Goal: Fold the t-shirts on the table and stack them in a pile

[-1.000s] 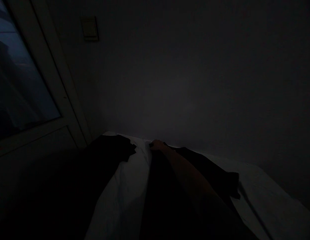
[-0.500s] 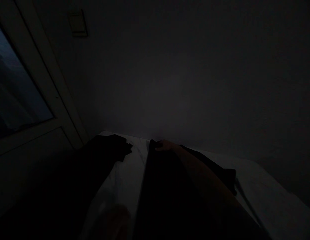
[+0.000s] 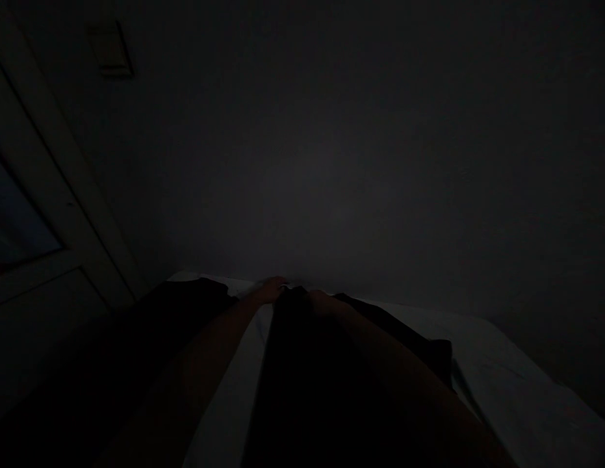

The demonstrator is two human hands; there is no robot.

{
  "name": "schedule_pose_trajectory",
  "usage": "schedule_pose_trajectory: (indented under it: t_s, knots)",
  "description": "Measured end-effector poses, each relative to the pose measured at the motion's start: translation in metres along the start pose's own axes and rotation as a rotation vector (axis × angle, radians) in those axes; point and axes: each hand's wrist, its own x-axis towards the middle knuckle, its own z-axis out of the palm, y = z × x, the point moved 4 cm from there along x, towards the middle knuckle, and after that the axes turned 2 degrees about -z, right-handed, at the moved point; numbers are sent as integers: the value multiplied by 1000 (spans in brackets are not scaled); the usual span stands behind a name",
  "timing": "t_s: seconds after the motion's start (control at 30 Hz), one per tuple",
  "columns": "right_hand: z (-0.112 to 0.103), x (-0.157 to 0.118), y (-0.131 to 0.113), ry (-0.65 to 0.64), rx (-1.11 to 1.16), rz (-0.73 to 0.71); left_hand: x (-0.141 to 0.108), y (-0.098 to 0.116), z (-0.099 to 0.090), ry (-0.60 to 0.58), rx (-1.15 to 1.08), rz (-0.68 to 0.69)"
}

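Note:
A long black piece of cloth, probably a garment, runs away from me over a pale marbled surface. At its far left corner my left hand has its fingers closed on the edge. Just to the right, my right hand is closed on the same far edge, its fingers partly lost in the dark. Part of the black cloth spreads out beyond my right forearm. The scene is very dark, so folds and details do not show.
Another black cloth lies on the left side of the surface. A dim grey wall stands right behind the far edge. At the left are a panelled door with a glass pane and a switch plate.
My left hand has come up from the blurred lower area to the cloth's far corner. My right hand stays at the far edge. The view has shifted slightly, tilting upward and to the right.

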Motion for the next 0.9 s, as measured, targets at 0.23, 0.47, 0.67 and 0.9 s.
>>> schedule_pose_trajectory:
  t_s: [0.23,0.47,0.67,0.9]
  knots:
    - [-3,-15,-8,71,88,-57,26,-14,3,-268,-114,64]
    - [3,-43,-12,265,468,47,31,-29,5,-336,-132,71]
    - [33,-72,-10,366,980,368,36,-32,8,-304,-88,34]
    - [46,-82,-17,486,1174,389,30,-24,13,-170,30,-51]
